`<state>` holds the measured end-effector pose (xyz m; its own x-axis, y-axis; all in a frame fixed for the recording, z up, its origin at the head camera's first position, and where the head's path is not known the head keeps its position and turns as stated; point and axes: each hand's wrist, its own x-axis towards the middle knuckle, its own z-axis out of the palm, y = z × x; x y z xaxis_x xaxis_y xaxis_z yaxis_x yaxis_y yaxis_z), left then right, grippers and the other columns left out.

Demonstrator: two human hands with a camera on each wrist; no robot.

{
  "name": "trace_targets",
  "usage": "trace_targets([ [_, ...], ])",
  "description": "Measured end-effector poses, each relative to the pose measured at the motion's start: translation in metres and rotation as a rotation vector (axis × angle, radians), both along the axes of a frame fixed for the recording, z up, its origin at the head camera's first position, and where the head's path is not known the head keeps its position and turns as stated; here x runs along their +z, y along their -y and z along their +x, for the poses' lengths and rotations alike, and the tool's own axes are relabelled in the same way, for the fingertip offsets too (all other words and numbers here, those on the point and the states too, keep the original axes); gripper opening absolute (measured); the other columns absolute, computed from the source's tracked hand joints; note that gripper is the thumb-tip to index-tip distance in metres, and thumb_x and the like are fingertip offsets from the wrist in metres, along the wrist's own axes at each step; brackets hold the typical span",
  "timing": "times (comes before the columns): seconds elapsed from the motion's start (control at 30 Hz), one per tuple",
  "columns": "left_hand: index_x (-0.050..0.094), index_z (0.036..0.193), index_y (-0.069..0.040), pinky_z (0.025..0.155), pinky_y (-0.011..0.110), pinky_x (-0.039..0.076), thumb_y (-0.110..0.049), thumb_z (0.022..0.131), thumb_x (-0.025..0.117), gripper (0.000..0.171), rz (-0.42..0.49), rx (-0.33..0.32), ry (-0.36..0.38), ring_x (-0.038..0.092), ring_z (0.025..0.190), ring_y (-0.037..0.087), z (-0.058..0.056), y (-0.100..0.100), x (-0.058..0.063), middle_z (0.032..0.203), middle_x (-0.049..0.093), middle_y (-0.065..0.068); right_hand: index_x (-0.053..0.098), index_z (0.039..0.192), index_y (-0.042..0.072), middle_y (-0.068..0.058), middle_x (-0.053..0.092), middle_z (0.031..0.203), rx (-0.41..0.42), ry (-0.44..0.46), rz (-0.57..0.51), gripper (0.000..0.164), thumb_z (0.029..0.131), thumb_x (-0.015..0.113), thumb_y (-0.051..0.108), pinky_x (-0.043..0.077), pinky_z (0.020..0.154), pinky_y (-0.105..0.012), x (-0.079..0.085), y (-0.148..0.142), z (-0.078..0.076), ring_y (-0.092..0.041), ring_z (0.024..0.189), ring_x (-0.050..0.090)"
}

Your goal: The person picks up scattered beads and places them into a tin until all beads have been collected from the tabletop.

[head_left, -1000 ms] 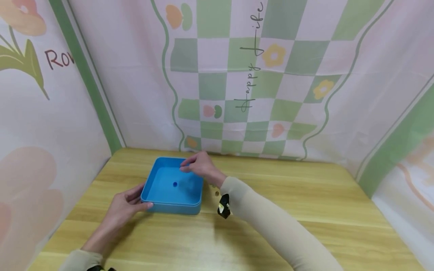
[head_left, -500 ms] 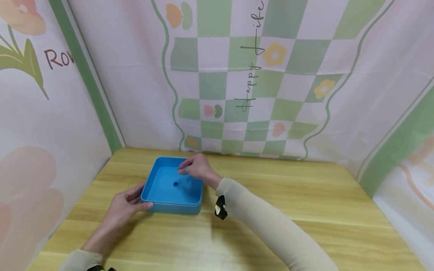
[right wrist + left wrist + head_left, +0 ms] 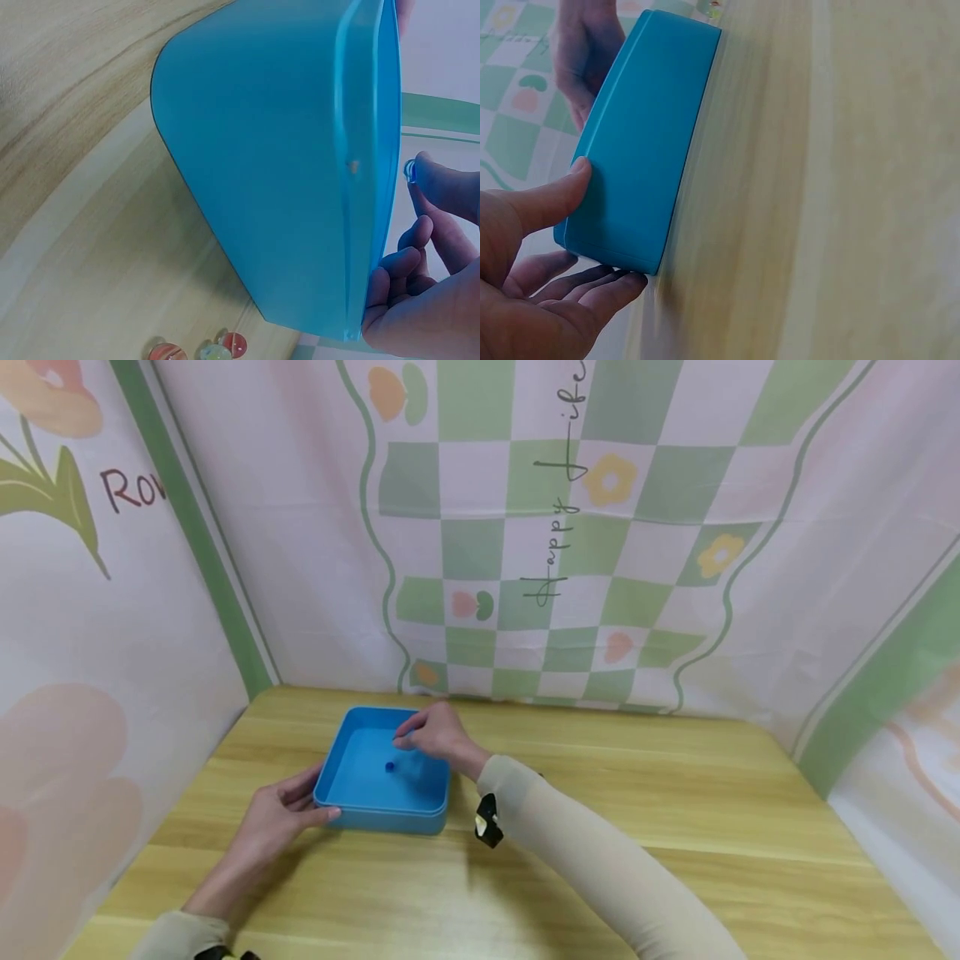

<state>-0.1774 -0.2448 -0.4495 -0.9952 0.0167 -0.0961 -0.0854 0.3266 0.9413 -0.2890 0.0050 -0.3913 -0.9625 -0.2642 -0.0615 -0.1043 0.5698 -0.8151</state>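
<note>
A square blue plastic box [image 3: 378, 821], open at the top, stands on the wooden table. One small dark blue marble [image 3: 390, 767] lies on its floor. My left hand [image 3: 273, 814] grips the box's near left corner, its thumb on the front wall and its fingers around the left side. Over the box's right part is my right hand [image 3: 441, 733]. Its thumb and index finger pinch a clear glass marble [image 3: 409, 171], seen in the right wrist view; the other fingers curl by the rim.
In the right wrist view, a red-striped marble [image 3: 166, 352], a pale green marble [image 3: 215, 352] and a red marble [image 3: 234, 344] lie on the table [image 3: 675, 793] beside the box. A patterned cloth [image 3: 555, 568] hangs behind the table.
My right hand has shifted slightly left over the box, and its forearm now covers the marbles seen beside the wrist earlier. The left hand and box have stayed almost still.
</note>
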Motion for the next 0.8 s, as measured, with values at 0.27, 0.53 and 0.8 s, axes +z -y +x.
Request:
trace_targets([
  [0.27, 0.040, 0.158, 0.003, 0.106, 0.039, 0.052, -0.017, 0.088, 0.089, 0.088, 0.009, 0.015, 0.007, 0.049, 0.141, 0.044, 0.001, -0.002, 0.002, 0.161, 0.038, 0.029, 0.085, 0.102, 0.011, -0.002, 0.074, 0.103, -0.017, -0.002, -0.020, 0.010, 0.093, 0.084, 0.016, 0.055, 0.075, -0.032, 0.002, -0.004, 0.001, -0.021, 0.092, 0.062],
  [0.53, 0.041, 0.158, 0.003, 0.105, 0.039, 0.052, -0.017, 0.088, 0.089, 0.087, 0.015, 0.009, 0.008, 0.049, 0.140, 0.044, 0.001, -0.002, 0.001, 0.160, 0.039, 0.029, 0.085, 0.103, 0.012, 0.000, 0.072, 0.099, -0.034, -0.029, -0.081, 0.011, 0.094, 0.083, 0.019, 0.047, 0.068, -0.027, 0.011, -0.033, 0.003, -0.018, 0.085, 0.057],
  [0.8, 0.039, 0.159, 0.002, 0.105, 0.037, 0.053, -0.016, 0.087, 0.089, 0.089, 0.013, 0.015, 0.007, 0.049, 0.140, 0.045, 0.000, -0.001, 0.000, 0.160, 0.039, 0.029, 0.083, 0.107, 0.004, -0.001, 0.061, 0.080, -0.054, -0.023, -0.147, 0.018, 0.094, 0.082, 0.015, 0.037, 0.059, -0.026, 0.014, -0.083, 0.012, -0.015, 0.070, 0.046],
])
